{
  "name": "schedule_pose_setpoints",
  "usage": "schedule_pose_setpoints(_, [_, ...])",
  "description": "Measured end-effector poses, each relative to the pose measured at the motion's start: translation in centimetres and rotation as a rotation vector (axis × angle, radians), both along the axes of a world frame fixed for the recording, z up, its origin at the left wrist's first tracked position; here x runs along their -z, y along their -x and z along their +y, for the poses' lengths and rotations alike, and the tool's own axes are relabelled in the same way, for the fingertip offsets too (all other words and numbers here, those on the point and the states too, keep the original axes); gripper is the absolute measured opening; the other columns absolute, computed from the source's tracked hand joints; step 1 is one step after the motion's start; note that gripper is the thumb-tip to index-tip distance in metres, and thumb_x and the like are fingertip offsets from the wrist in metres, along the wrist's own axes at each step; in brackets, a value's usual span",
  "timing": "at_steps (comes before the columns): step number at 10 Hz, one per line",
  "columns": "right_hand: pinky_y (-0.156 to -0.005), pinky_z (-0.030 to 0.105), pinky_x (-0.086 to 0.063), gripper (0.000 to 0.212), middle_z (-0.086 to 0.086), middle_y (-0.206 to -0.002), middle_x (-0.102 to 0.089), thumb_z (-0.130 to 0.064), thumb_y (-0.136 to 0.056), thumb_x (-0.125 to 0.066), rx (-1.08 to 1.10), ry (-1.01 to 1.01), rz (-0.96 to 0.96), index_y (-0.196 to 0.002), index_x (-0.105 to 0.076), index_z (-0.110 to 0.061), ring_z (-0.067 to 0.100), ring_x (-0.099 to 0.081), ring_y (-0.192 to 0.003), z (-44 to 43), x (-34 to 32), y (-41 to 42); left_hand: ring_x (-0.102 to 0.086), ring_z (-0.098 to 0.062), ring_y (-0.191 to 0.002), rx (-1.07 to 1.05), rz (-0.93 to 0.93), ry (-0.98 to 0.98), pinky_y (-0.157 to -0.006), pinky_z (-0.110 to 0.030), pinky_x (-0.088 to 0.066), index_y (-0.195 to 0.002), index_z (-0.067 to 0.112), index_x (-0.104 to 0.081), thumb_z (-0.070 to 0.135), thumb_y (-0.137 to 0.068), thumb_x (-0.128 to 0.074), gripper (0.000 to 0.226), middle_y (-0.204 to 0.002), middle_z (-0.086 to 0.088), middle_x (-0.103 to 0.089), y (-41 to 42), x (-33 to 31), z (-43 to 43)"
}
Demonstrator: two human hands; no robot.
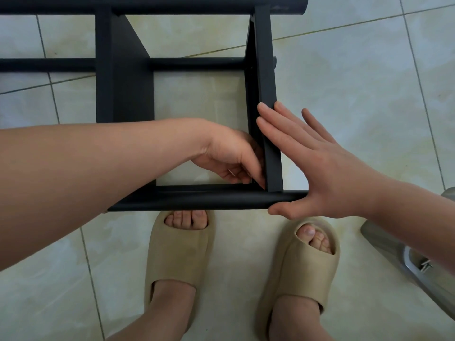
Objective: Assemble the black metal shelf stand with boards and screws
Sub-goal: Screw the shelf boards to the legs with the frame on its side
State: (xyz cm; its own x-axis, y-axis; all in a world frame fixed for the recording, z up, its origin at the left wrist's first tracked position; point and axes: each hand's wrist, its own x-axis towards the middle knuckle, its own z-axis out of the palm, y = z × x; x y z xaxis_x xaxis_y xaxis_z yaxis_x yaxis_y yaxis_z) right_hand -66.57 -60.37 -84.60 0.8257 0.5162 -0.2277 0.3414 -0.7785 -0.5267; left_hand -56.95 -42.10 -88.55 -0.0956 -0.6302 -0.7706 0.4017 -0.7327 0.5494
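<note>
The black metal shelf stand lies on its side on the tiled floor, its near tube running across in front of my feet. A black board stands on edge at the frame's right; another black board stands at the left. My right hand lies flat with straight fingers against the outer face of the right board, thumb under the near tube's end. My left hand reaches inside the frame, its fingers curled and pinching at the corner where that board meets the near tube. What it pinches is hidden.
My two feet in beige slippers stand just behind the near tube. A grey metal object with a small screw lies on the floor at the right edge. Pale floor tiles surround the frame.
</note>
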Motion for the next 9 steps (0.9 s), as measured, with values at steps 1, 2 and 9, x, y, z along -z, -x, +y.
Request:
schedule_pose_setpoints(1, [-0.126, 0.054, -0.004, 0.119, -0.005, -0.17, 0.0, -0.07, -0.071, -0.064, -0.001, 0.001, 0.0, -0.162, -0.013, -0.014, 0.014, 0.004, -0.156, 0.0, -0.01, 0.02, -0.056, -0.011, -0.07, 0.004, 0.016, -0.029, -0.07, -0.024, -0.045, -0.067, 0.028, -0.077, 0.008, -0.089, -0.066, 0.032, -0.073, 0.009, -0.069, 0.11, 0.06, 0.09])
schedule_pose_setpoints(2, [-0.126, 0.054, -0.004, 0.119, -0.005, -0.17, 0.0, -0.07, -0.071, -0.064, -0.001, 0.001, -0.002, -0.162, -0.013, -0.013, 0.014, 0.004, -0.156, 0.01, 0.02, 0.04, -0.054, -0.011, -0.068, 0.016, -0.023, -0.047, -0.068, -0.024, -0.046, -0.067, 0.025, -0.076, 0.01, -0.09, -0.065, 0.029, -0.073, 0.008, -0.069, 0.28, 0.06, -0.18])
schedule_pose_setpoints(9, [-0.126, 0.053, -0.003, 0.119, -0.005, -0.17, 0.001, -0.07, -0.071, -0.064, -0.001, -0.002, 0.002, -0.162, -0.012, -0.014, 0.014, 0.005, -0.156, -0.01, 0.11, 0.01, -0.053, -0.01, -0.065, -0.016, 0.037, -0.031, -0.064, -0.021, -0.042, -0.074, 0.02, -0.074, 0.002, -0.087, -0.067, 0.023, -0.071, 0.004, -0.064, -0.09, 0.0, -0.09])
